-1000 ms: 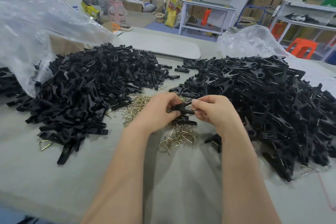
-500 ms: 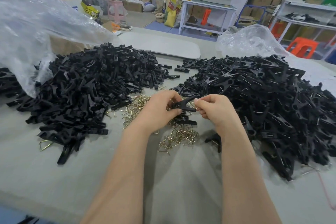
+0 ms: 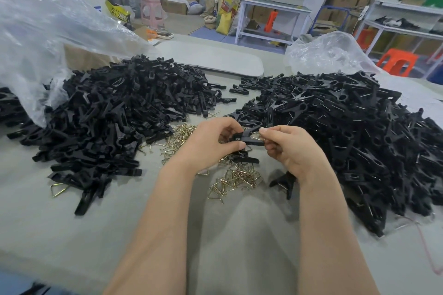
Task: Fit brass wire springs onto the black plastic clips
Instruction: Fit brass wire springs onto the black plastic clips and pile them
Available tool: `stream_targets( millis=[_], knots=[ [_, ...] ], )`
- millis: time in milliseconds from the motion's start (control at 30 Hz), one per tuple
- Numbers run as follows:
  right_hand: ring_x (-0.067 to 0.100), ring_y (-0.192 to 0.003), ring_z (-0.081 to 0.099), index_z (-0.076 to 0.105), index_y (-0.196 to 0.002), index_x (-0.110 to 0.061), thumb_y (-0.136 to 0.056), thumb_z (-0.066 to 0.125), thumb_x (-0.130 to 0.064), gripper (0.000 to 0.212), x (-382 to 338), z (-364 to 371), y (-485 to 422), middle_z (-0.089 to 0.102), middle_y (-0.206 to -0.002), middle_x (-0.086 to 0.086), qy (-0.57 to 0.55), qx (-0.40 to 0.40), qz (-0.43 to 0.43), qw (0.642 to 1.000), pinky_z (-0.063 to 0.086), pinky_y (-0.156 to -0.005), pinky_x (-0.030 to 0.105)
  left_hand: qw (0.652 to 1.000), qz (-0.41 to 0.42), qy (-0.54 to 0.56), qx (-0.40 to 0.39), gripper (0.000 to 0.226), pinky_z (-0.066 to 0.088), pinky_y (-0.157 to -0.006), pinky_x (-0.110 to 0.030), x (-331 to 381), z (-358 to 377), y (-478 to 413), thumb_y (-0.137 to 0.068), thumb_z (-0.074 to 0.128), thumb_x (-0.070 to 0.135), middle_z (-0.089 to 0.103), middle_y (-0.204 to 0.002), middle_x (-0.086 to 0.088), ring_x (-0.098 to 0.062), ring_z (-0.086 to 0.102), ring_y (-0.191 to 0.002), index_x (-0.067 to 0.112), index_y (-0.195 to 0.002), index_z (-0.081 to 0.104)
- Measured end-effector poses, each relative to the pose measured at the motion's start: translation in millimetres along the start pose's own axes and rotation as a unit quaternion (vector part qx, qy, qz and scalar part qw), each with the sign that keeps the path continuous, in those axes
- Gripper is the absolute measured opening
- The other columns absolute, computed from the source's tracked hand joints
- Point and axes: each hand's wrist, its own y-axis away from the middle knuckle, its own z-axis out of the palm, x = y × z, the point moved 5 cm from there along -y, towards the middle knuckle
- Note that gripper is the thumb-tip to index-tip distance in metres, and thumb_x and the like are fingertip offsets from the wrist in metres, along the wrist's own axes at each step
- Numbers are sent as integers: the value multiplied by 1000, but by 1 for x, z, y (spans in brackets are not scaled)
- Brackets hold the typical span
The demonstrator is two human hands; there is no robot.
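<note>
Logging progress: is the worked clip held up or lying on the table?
Held up: left hand and right hand pinch the black clip above the loose springs.

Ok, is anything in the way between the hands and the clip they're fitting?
Nothing visible. The left hand and right hand both pinch the black clip directly, one at each end, above the loose brass springs.

Bare bench [image 3: 72,235] lies open in front; clip heaps at left [image 3: 115,115] and right [image 3: 359,132] flank a narrow lane strewn with brass springs [image 3: 237,179].
</note>
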Motion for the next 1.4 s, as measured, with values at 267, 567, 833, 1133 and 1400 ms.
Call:
stream_targets(
  millis=[267, 567, 833, 1133, 1400],
  knots=[
    [4, -47, 47, 66, -69, -8, -84, 70, -11, 15, 1, -3, -3, 58, -49, -5, 28, 17, -13, 999, 44, -49, 15, 1000, -7, -13, 3, 20, 49, -80, -18, -1, 2, 0, -81, 73, 21, 65, -95, 5, -11, 61, -89, 26, -97, 61],
    [5, -47, 48, 66, -67, -11, -83, 70, -13, 17, 3, -2, -5, 58, -47, -7, 79, 24, -18, 996, 44, -54, 19, 1000, -2, -25, 16, 21, 49, -85, -20, 1, 1, 0, -81, 73, 24, 65, -95, 9, -8, 61, -90, 28, -99, 63],
    [6, -49, 47, 65, -69, -9, -85, 68, -13, 17, 1, -2, -5, 58, -45, -8, 108, 44, -40, 992, 43, -55, 20, 998, 10, -62, 27, 21, 45, -82, -19, 3, 1, -1, -83, 71, 25, 63, -97, 9, -8, 57, -91, 27, -102, 63],
    [9, -55, 47, 58, -67, -13, -87, 66, -14, 21, 3, 12, -4, 52, -56, -5, 28, -39, -13, 999, 41, -56, 22, 999, 1, -48, 12, 17, 44, -74, -9, 6, -2, 1, -82, 72, 20, 63, -90, 13, -2, 58, -85, 29, -92, 62],
    [9, -52, 50, 53, -93, -10, -73, 62, -51, 46, 11, 43, 11, 52, -61, -1, -223, -267, 96, 933, 47, -51, 19, 996, 38, 73, 20, 18, 50, -87, -24, 16, -10, 3, -78, 75, 18, 69, -83, 13, -7, 62, -86, 30, -90, 69]
  ],
)
